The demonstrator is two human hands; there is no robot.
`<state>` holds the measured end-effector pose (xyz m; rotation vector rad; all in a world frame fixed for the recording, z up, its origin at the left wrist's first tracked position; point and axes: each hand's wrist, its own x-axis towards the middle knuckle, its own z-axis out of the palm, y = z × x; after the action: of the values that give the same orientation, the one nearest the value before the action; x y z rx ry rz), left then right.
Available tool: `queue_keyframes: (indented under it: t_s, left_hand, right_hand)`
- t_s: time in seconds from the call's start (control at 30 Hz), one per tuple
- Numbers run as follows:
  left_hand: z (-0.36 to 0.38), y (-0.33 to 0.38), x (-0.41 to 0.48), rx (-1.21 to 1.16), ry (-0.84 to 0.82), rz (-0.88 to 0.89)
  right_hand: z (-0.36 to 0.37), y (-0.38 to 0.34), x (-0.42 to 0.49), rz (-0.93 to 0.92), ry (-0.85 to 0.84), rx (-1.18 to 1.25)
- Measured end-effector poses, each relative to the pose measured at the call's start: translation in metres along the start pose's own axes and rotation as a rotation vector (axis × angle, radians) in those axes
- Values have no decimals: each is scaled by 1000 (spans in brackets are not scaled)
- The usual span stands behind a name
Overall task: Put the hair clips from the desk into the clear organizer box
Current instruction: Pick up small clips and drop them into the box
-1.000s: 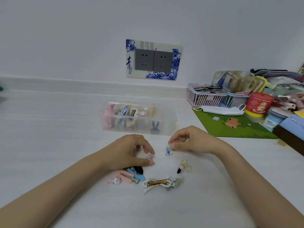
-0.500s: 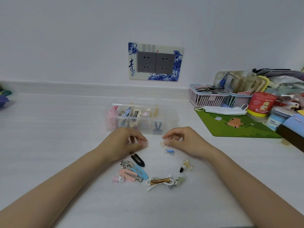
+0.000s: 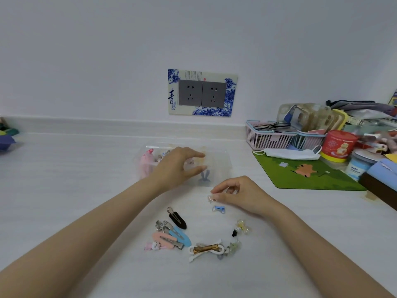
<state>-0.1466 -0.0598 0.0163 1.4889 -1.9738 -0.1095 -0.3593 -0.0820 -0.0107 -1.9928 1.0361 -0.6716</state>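
The clear organizer box (image 3: 223,168) stands at the middle back of the white desk, with clips in its left compartments. My left hand (image 3: 178,166) hovers over the box, thumb and fingers apart, nothing visibly held. My right hand (image 3: 238,193) rests in front of the box, pinching a small clear clip (image 3: 210,198). Just below it lies a small blue clip (image 3: 219,209). Nearer to me lie a black clip (image 3: 177,218), a blue clip (image 3: 181,235), a pink clip (image 3: 164,240), a white-and-gold clip (image 3: 206,249) and a yellow claw clip (image 3: 242,226).
A green mat (image 3: 311,177) with a face mask (image 3: 290,154) lies to the right. Behind it are a pink basket (image 3: 268,139), a red tub (image 3: 339,145) and other clutter. A double wall socket (image 3: 202,92) sits above the box. Coloured items (image 3: 6,138) sit at the far left edge.
My left hand has moved from the desk up over the box and spread its fingers. My right hand let the small blue clip go and now pinches a clear clip.
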Motion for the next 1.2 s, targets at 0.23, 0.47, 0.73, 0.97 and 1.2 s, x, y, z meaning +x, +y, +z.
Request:
queue_keyframes:
  t_s: [0.23, 0.47, 0.73, 0.97, 1.2]
  left_hand:
    - [-3, -27, -44, 216, -9, 87]
    - [-5, -28, -48, 268, -60, 72]
    - [6, -17, -48, 304, -24, 45]
    - [11, -17, -49, 226, -7, 81]
    - [19, 20, -54, -26, -68, 192]
  right_hand:
    - [1, 4, 3, -81, -30, -73]
    - [-1, -12, -1, -168, 56, -38]
    - [-16, -38, 57, -258, 356, -92]
    - [-27, -25, 38, -248, 360, -111]
    - [-39, 7, -26, -39, -29, 33]
